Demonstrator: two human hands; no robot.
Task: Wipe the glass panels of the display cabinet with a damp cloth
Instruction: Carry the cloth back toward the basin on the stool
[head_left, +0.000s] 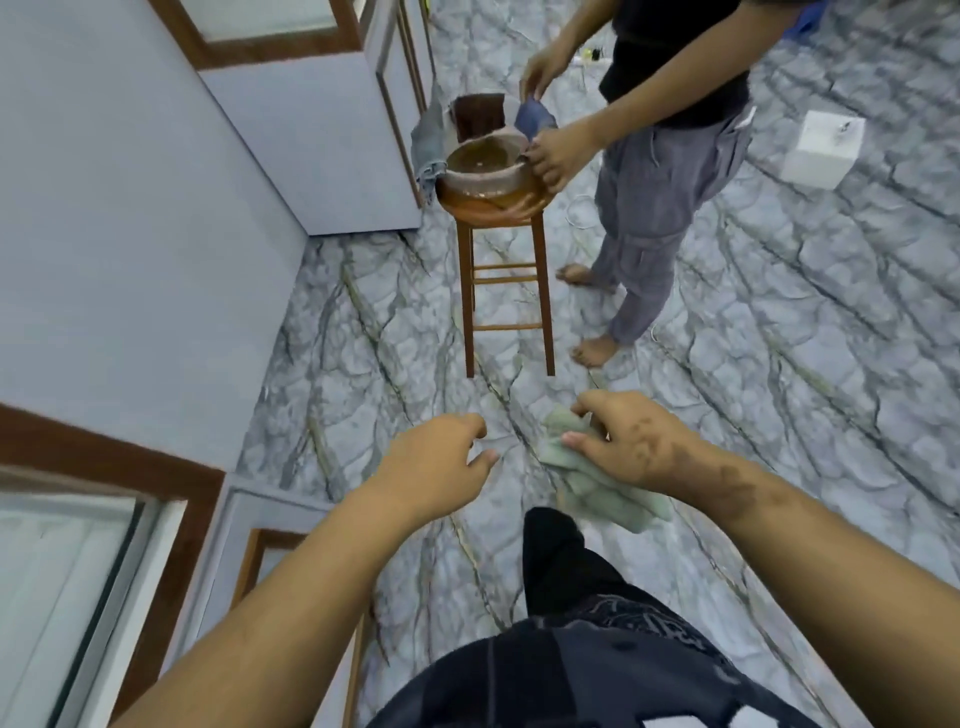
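Observation:
My right hand (626, 439) grips a crumpled pale green cloth (592, 486) that hangs below it over the floor. My left hand (434, 457) is just to the left of the cloth, fingers loosely curled, holding nothing. The display cabinet runs along the left: a glass panel in a brown wooden frame (67, 561) sits at the lower left, and another framed panel (270, 26) at the top left.
A wooden stool (506, 291) stands ahead with a bowl of water (483, 166) on its seat and a grey cloth (428, 145) draped beside it. Another person (670, 171) stands at the stool holding a blue cloth (535, 117). A white box (823, 148) sits on the marble-patterned floor.

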